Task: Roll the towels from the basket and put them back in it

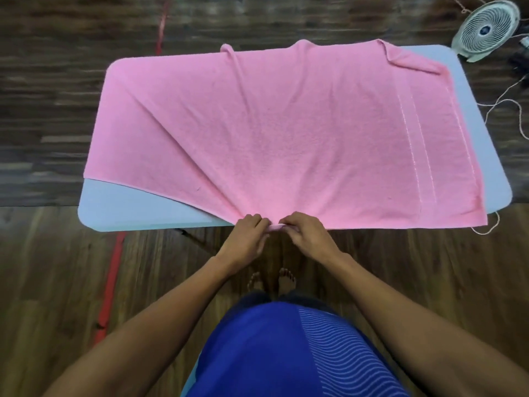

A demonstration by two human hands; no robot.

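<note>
A large pink towel [286,133] lies spread over most of a pale blue-grey table [128,204]. Creases fan out from its near edge, where both hands meet at the middle of the table's front. My left hand [246,239] and my right hand [306,233] sit side by side, each pinching the towel's near hem, which is bunched into a small fold between them. The far right corner of the towel is folded back on itself. No basket is in view.
A white floor fan [486,30] stands beyond the table's far right corner, with a cord [492,110] trailing down the right side. Red tape [111,282] runs along the wooden floor at left. My bare feet show under the table's front edge.
</note>
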